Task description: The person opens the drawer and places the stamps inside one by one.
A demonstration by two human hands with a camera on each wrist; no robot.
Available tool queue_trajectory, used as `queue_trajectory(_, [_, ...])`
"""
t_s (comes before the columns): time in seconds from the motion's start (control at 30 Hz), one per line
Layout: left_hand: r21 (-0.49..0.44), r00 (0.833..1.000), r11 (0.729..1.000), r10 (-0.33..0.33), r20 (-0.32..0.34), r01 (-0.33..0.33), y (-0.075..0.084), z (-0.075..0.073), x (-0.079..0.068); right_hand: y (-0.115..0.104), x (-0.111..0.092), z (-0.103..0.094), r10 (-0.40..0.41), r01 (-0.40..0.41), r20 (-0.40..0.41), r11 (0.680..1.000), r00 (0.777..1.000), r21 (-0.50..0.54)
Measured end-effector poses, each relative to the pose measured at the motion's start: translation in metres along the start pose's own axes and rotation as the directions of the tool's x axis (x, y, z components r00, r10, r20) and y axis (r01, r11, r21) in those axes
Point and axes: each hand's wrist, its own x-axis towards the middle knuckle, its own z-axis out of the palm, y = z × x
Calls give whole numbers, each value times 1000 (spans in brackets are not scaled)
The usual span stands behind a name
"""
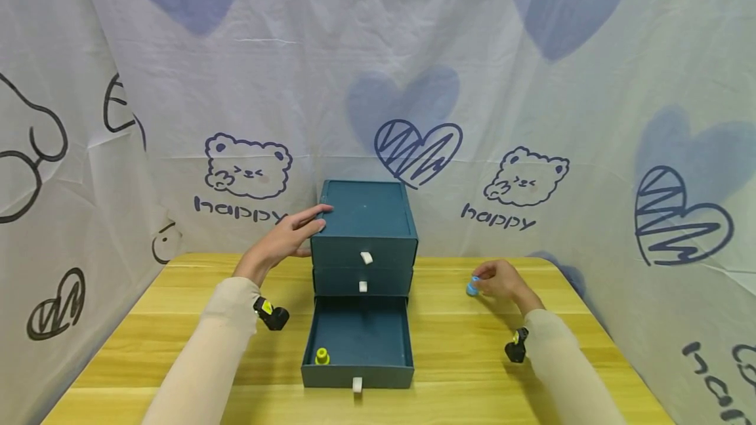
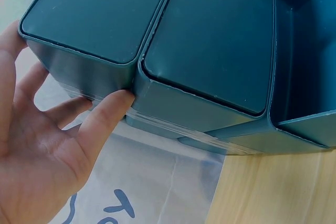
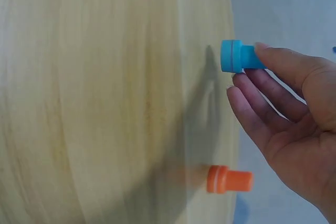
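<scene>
My right hand [image 1: 501,279] pinches a small blue stamp [image 3: 231,56] by its narrow end, between thumb and fingers, over the right part of the table. An orange stamp [image 3: 229,180] stands on the table below it in the right wrist view; the head view does not show it. My left hand [image 1: 282,238] rests against the left side of a dark teal drawer cabinet [image 1: 366,208], its fingers spread at the upper edge. The bottom drawer [image 1: 357,376] is pulled out. A yellow stamp [image 1: 321,357] stands in that drawer's front left corner.
Above the pulled-out drawer, two closed drawers show white tabs [image 1: 367,258]. The cabinet stands on a wood-patterned table [image 1: 461,372]. A white curtain [image 1: 331,51] with hearts and bears hangs behind and on both sides.
</scene>
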Motion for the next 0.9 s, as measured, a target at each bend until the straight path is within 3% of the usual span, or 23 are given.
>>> queue_trajectory(0.2, [-7,1000,1000,-1,-2,1,0,0,-1,-14,0,-3,-109,109,44,994,993,-9])
queue_trajectory(0.7, [3,1000,1000,-5,-5,5,3,1,0,-49,-16,2,-170,163,172,985,970,56])
queue_trajectory(0.9, [10,1000,1000,7,2,-7,3,0,-1,-64,-23,4,-219,223,193,975,956,1])
